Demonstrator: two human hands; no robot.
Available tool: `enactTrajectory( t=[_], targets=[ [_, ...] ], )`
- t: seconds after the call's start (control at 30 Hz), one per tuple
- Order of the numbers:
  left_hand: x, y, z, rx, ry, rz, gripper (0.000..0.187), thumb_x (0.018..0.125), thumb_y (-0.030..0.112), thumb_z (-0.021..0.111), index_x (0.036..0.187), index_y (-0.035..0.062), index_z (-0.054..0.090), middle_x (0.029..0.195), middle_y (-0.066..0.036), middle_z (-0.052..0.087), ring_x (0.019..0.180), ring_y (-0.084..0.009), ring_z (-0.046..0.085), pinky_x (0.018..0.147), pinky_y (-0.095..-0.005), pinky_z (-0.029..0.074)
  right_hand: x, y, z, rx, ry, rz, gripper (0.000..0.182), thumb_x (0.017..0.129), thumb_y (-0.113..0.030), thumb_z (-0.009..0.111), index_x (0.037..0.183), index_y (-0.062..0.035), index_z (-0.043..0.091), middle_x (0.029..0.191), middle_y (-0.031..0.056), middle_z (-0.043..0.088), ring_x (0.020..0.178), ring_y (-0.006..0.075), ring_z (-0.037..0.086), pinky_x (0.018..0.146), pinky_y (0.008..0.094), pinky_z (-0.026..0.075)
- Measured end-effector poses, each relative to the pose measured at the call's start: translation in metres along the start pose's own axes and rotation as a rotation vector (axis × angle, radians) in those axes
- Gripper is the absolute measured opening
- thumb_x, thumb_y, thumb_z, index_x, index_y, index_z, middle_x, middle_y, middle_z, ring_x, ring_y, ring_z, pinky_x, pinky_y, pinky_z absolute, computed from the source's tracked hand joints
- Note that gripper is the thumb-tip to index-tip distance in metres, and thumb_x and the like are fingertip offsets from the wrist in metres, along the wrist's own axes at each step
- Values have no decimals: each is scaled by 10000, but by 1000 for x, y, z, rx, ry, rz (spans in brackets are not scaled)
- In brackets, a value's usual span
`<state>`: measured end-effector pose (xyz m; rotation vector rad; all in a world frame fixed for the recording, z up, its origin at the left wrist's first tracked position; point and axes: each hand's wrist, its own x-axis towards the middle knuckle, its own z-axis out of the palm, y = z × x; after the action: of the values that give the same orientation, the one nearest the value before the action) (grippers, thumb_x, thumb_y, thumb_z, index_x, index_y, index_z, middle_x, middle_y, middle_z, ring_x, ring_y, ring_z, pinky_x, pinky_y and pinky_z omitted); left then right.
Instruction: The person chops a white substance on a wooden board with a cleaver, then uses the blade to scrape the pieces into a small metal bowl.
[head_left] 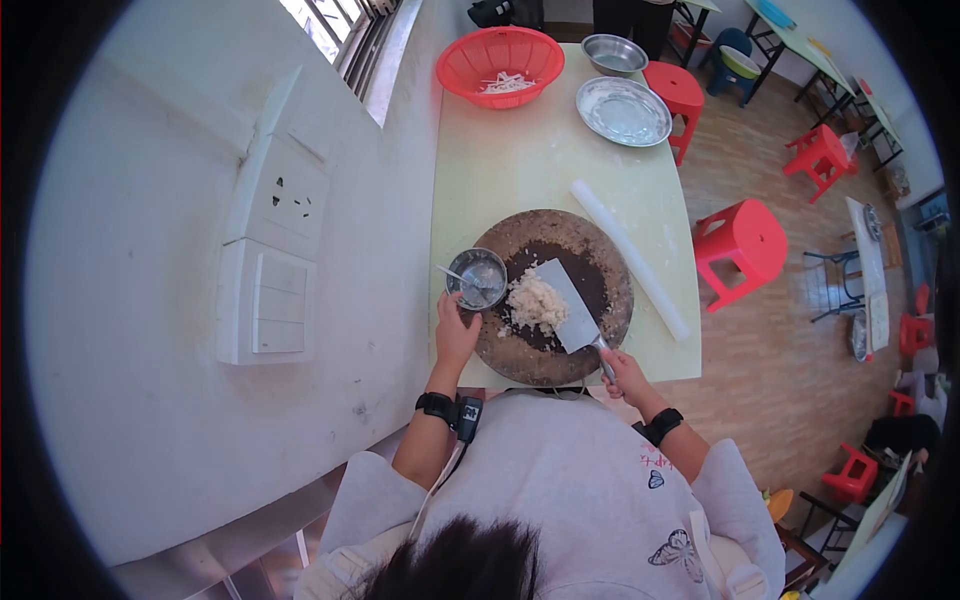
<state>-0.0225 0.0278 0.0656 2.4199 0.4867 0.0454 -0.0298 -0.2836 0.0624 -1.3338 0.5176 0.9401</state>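
Note:
On a round wooden chopping board (603, 240) lies a heap of finely chopped pale food (536, 302). My right hand (625, 378) is wrapped round the handle of a cleaver (572, 308), whose broad blade rests flat against the heap's right side. At the board's left edge, my left hand (457, 328) has its thumb and fingers on the near side of a small metal bowl (490, 268). A spoon (452, 272) leans in that bowl, its handle out over the left rim. Dark wet patches and scattered bits show on the board around the heap.
A long white rod (630, 260) lies right of the board on the pale table (500, 165). Farther back are a red plastic basket (500, 55) with white strips, a metal bowl (614, 54) and a floury metal plate (624, 111). The wall (390, 230) borders the left; red stools (745, 240) stand right.

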Motion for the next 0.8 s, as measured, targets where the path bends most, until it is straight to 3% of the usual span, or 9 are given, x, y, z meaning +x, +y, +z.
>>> enactTrajectory(
  t=[0.07,0.1,0.17,0.37,0.47,0.6,0.8],
  targets=[
    [7,-14,14,-433,111,-121,416,750,214,553,1092,92,351,1110,-142,401,886,-249,528,705,-346,457,-2,-3,-5,62,-32,42,260,832,-383,476,854,-129,423,505,16,417,322,64,307,288,196,226],
    [10,-16,16,-435,112,-122,416,750,214,553,1092,92,351,1110,-142,401,886,-249,528,705,-346,457,-4,-5,-8,59,-32,41,260,832,-383,476,854,-129,423,505,16,417,322,64,307,288,196,226],
    [21,-6,10,-933,81,-504,399,752,198,529,1062,79,309,978,-91,405,849,-207,506,627,-335,481,-7,-8,-12,60,-52,31,272,824,-384,489,819,-120,424,515,26,421,319,62,311,282,192,226],
    [44,-22,15,-751,-43,-513,216,719,92,480,888,77,347,829,-65,413,746,-175,481,597,-344,498,-22,-22,-25,35,-44,34,286,827,-386,483,801,-102,454,502,17,422,320,59,310,283,190,226],
    [49,-17,7,-862,-99,-505,179,702,51,463,830,77,339,776,-54,407,711,-163,471,603,-355,503,-36,-38,-28,-6,-33,10,302,830,-389,475,786,-90,462,493,13,422,315,53,307,284,184,224],
    [52,-3,-2,-936,-142,-496,177,699,29,451,821,83,334,756,-48,403,697,-156,467,594,-362,508,-54,-63,-33,-25,-45,2,307,832,-388,469,790,-84,464,490,13,426,309,47,300,286,179,225],
    [51,39,-19,-854,-314,-435,399,649,12,483,972,109,270,915,-105,406,806,-218,510,571,-358,527,-73,-113,-31,-238,-55,11,315,822,-383,493,730,-82,481,491,7,431,299,28,293,266,177,205]
  ],
)
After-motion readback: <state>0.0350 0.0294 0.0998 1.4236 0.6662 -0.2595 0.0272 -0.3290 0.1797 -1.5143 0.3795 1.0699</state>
